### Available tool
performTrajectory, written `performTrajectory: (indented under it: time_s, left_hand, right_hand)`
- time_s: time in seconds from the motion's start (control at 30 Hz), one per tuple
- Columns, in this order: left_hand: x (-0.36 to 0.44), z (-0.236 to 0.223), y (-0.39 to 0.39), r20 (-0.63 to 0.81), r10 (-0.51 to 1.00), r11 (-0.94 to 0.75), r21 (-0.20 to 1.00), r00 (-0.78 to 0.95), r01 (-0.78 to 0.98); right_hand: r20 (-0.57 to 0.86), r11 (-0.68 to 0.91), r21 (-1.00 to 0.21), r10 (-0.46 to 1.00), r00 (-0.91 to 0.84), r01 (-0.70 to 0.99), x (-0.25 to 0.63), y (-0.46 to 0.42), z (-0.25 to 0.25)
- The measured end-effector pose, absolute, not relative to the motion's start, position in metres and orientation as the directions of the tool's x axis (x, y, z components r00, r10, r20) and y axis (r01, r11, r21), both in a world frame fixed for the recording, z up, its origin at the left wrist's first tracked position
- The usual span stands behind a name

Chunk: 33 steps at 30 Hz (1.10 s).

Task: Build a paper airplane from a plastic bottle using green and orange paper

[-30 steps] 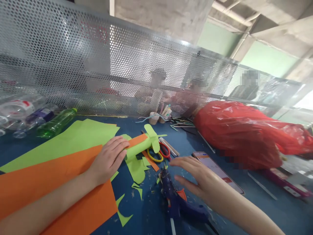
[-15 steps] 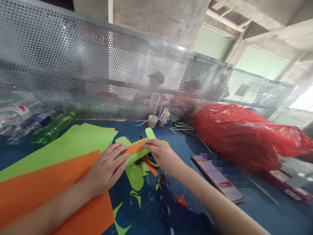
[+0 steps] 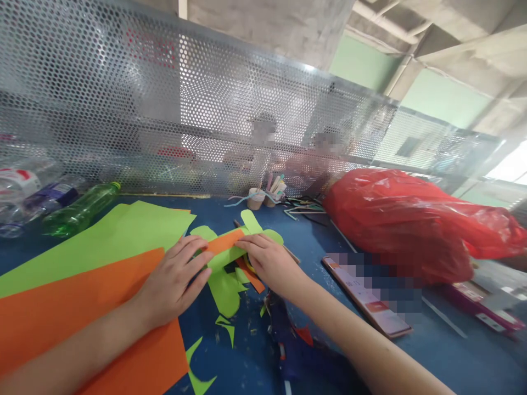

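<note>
Paper plane (image 3: 222, 260) sits on the blue counter (image 3: 247, 373), between both hands. Left hand (image 3: 179, 277): thumb and fingers pinch the left end of the green tube; left forearm (image 3: 86, 351) crosses over the orange sheet (image 3: 140, 351). Right hand (image 3: 272, 263): fingers together, bent over the tube's right end, tips touching the orange strip (image 3: 225, 241) along its top; thumb hidden, cannot tell if it pinches. One green wing points toward the wearer, a green blade sticks up past the right fingers.

Just beside the right hand: orange offcut (image 3: 253, 278), partly covered. Glue gun (image 3: 290, 340) lies near the right forearm (image 3: 349, 334), partly hidden by it. Green scraps (image 3: 196, 368) lie between glue gun and orange sheet. Orange sheet overlaps green sheet (image 3: 123, 236), both left of the plane. Phone (image 3: 373, 304) lies right of the right forearm, part pixelated.

Further out: two cups (image 3: 256, 201) beyond the plane, red bag (image 3: 395, 225) right, purple box (image 3: 486, 312) near it. Far left: green bottle (image 3: 82, 211) on its side, clear bottles (image 3: 57, 195) beside. Mesh panel (image 3: 230, 104) behind, people (image 3: 263, 156) blurred through it.
</note>
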State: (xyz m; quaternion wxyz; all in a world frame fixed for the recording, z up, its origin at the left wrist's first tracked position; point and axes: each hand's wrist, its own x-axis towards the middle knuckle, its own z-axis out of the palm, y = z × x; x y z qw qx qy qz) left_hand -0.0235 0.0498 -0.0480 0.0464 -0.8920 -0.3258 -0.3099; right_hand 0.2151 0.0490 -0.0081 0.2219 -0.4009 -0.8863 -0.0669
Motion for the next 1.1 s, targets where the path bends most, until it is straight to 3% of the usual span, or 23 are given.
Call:
performTrajectory:
  time_s: [0.37, 0.53, 0.7, 0.97, 1.1]
  left_hand:
    - [-0.025, -0.048, 0.048, 0.609, 0.473, -0.822, 0.045, 0.637, 0.567]
    - [-0.023, -0.048, 0.045, 0.653, 0.500, -0.812, 0.126, 0.568, 0.570]
    - [-0.019, -0.052, 0.051, 0.748, 0.594, -0.680, 0.270, 0.296, 0.682]
    - [-0.018, -0.059, 0.059, 0.584, 0.779, -0.546, 0.456, 0.226, 0.703]
    - [-0.018, -0.059, 0.059, 0.563, 0.786, -0.564, 0.484, 0.254, 0.669]
  right_hand:
    - [0.452, 0.655, -0.030, 0.683, -0.574, 0.755, 0.212, 0.049, -0.012]
    - [0.401, 0.654, -0.015, 0.697, -0.595, 0.756, 0.215, 0.050, -0.008]
    - [0.386, 0.656, -0.065, 0.711, -0.587, 0.752, 0.218, 0.050, -0.001]
    - [0.405, 0.637, -0.045, 0.716, -0.568, 0.770, 0.219, 0.052, -0.004]
    - [0.418, 0.623, -0.043, 0.721, -0.552, 0.781, 0.220, 0.054, -0.004]
